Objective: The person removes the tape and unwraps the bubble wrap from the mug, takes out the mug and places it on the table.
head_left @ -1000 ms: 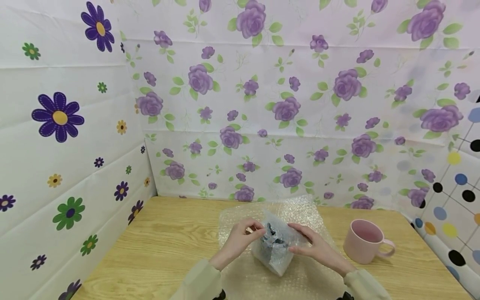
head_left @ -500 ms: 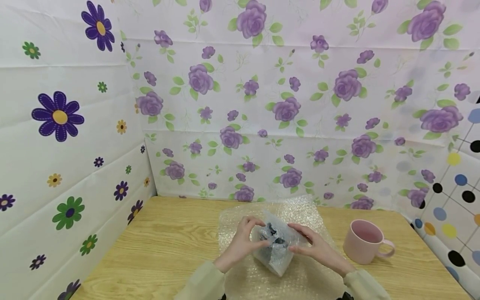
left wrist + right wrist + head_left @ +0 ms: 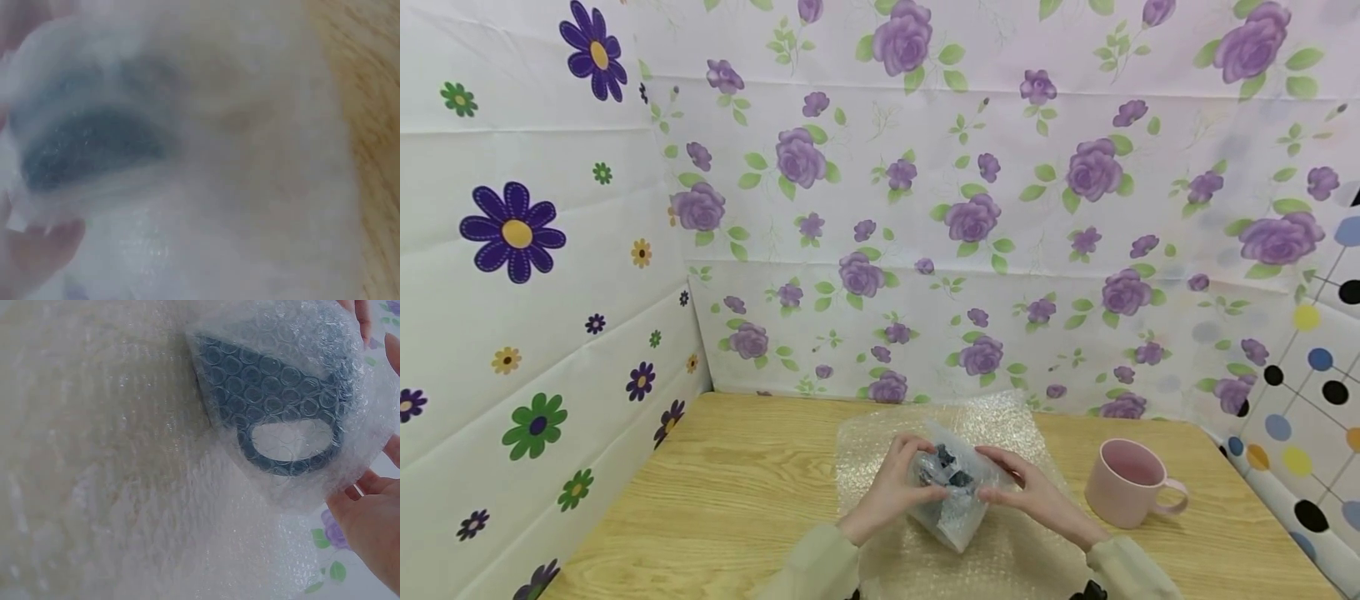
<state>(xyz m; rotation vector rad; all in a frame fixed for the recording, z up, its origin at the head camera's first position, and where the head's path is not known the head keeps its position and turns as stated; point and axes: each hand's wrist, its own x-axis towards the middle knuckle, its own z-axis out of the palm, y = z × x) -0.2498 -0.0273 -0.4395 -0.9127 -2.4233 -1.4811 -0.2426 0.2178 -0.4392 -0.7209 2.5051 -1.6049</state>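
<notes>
A dark blue mug (image 3: 269, 381) is wrapped in clear bubble wrap (image 3: 953, 525), and its handle shows through the layers in the right wrist view. My left hand (image 3: 897, 483) holds the bundle's left side, thumb near the front and fingers over the back. From the other side my right hand (image 3: 1033, 493) grips it, fingers at the far upper edge and thumb on the near face. Dark patches of the mug show at the top between crumpled folds. In the left wrist view the bundle is blurred, with the left thumb (image 3: 47, 253) at the edge.
Beneath the bundle a large bubble wrap sheet (image 3: 872, 433) lies on the wooden table (image 3: 737, 467). To the right stands a pink mug (image 3: 1123, 487), its handle pointing right. A flowered cloth (image 3: 925, 208) hangs behind the table, with patterned sheets at both sides.
My left hand has let go of a pinched bit of wrap, spread its fingers and closed in around the bundle's left side. The right hand keeps its hold.
</notes>
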